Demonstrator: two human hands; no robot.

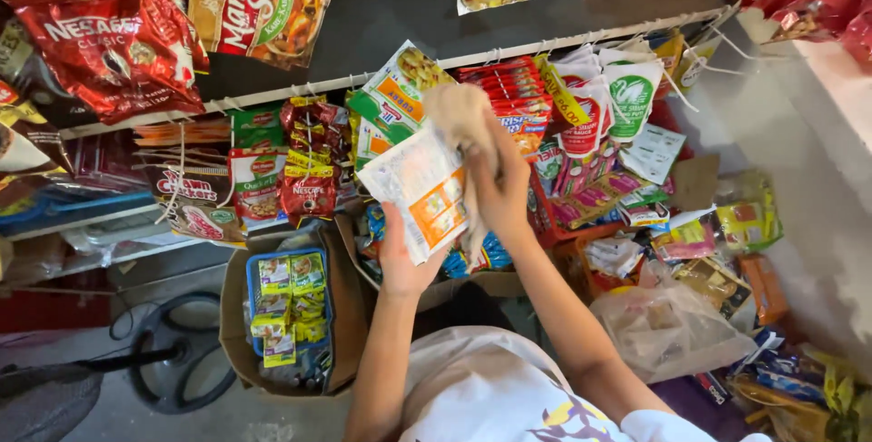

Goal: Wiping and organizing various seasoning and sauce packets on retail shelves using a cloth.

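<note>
Head view: raised left hand (pixel 404 256) grips a white-orange sachet (pixel 425 189) while right hand (pixel 501 189) clutches a beige cloth (pixel 461 113) against it.

Small retail stall, corner-shop type. Evidence: long white rail (pixel 545 42) strung with hanging strips of red, green and white foil sachets (pixel 509 97); big red snack and coffee bags (pixel 109 42) clipped overhead; brown cardboard box (pixel 350 306) holding a blue plastic basket (pixel 252 288) of small green seasoning packets (pixel 291 278); more loose packaged goods piled on the right, clear plastic bag (pixel 668 328) among them. Stock density says shop, not home pantry.
</note>
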